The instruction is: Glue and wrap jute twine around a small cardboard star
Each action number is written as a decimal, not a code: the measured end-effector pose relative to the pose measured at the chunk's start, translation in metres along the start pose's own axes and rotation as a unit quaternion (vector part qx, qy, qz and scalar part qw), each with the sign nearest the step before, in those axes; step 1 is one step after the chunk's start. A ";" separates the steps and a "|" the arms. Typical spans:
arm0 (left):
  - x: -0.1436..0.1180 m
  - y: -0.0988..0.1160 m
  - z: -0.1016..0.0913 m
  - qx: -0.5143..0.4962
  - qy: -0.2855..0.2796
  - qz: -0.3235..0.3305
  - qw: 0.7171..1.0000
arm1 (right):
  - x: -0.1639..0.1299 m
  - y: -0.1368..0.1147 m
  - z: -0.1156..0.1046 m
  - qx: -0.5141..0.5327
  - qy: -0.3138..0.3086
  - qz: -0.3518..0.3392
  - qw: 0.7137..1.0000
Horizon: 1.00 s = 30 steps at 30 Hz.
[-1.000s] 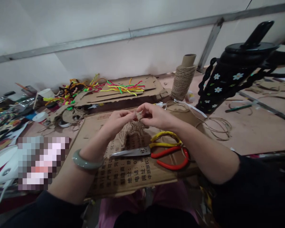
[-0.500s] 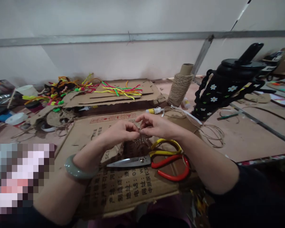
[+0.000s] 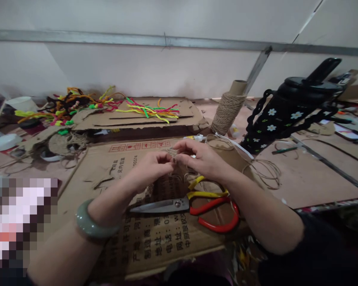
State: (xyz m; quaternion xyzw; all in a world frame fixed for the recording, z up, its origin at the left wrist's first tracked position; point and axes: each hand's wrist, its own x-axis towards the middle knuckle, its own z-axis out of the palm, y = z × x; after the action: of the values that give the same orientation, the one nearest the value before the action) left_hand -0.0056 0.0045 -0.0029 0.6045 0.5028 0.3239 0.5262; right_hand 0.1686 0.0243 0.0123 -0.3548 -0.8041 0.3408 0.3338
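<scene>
My left hand [image 3: 152, 169] and my right hand [image 3: 198, 159] meet over the cardboard sheet [image 3: 155, 254], fingertips pinched close together. Between and behind them shows a twine piece [image 3: 169, 151], with looped brown strands below; the fingers hide most of it. Just under the hands lie scissors [image 3: 209, 206], blades pointing left, with one yellow and one red handle. A small glue bottle [image 3: 193, 138] with a yellow label lies behind my right hand. The spool of twine [image 3: 229, 109] stands farther back to the right.
Colourful pipe cleaners [image 3: 149, 111] lie on a cardboard piece at the back, beside a tangled heap [image 3: 74, 105]. A black flowered tumbler [image 3: 283, 115] stands at right. Loose twine coils [image 3: 265, 172] lie near it. White lids [image 3: 6, 141] and a pixelated patch [image 3: 20, 222] are at left.
My hands stay together, with the fingers slightly shifted and my right hand's fingers curled further over. The view has moved a little; the scissors and other items lie as before.
</scene>
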 end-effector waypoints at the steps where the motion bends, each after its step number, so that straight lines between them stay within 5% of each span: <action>1: 0.000 0.001 0.000 -0.008 0.010 0.003 1.000 | -0.001 0.000 0.000 -0.026 0.017 -0.017 0.999; 8: 0.000 0.006 0.000 -0.039 0.074 0.019 0.996 | -0.004 0.006 0.001 -0.225 0.106 -0.159 0.955; 30: 0.003 -0.001 0.002 -0.030 0.111 0.053 0.992 | -0.008 0.002 0.010 -0.346 0.160 -0.212 0.900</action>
State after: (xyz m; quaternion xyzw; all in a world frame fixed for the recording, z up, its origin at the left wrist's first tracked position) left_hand -0.0030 0.0069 -0.0050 0.5745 0.5153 0.4315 0.4671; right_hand 0.1654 0.0160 0.0028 -0.3185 -0.8634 -0.0987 0.3787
